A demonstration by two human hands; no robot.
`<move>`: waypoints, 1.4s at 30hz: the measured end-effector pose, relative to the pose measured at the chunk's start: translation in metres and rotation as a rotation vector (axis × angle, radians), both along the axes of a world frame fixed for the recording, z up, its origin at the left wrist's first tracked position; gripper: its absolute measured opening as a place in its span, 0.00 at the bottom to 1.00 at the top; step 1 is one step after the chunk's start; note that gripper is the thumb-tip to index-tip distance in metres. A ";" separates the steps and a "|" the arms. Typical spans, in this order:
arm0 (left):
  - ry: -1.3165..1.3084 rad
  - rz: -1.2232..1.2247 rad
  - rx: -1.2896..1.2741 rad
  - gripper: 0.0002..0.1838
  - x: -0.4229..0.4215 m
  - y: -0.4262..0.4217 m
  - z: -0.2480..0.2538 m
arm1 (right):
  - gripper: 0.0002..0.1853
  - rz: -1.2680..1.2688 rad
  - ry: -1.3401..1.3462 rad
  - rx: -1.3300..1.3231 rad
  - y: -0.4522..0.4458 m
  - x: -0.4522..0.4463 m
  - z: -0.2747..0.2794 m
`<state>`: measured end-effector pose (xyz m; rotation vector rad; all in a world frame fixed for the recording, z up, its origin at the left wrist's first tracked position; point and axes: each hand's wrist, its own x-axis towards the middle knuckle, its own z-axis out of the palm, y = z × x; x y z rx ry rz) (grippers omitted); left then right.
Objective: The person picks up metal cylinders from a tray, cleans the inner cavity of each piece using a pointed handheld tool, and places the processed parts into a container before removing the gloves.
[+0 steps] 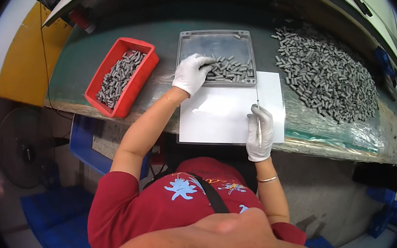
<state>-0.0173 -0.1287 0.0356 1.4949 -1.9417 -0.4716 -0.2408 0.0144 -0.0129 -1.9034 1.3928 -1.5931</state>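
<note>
My left hand [192, 75], in a white glove, reaches into a clear shallow tray [202, 40]. Its fingers are bent together at the edge of a heap of small grey cylinders [233, 70]; what is between the fingertips is hidden. Over the right part of a white sheet [218, 119], my gloved right hand [261, 135] is closed around a thin pen-like tool [259, 130]. The tool's slender tip points away from me toward the tray's near right corner. The tray overlaps the far edge of the sheet.
To the left, a red bin [131, 92] holds many similar grey cylinders. A large loose pile of grey cylinders [329, 75] covers the right of the green table [75, 75]. Clear film wraps the table's front edge. A shelf edge runs above the back.
</note>
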 end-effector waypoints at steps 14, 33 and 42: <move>0.761 -0.185 0.285 0.14 0.001 0.044 -0.014 | 0.11 0.334 -0.211 0.062 0.015 0.022 0.050; 0.594 -0.138 0.287 0.16 0.000 0.069 -0.011 | 0.12 0.323 -0.053 0.028 0.026 0.034 0.051; 0.500 -0.125 0.002 0.13 0.000 0.075 -0.014 | 0.10 0.339 0.049 0.006 0.034 0.011 0.073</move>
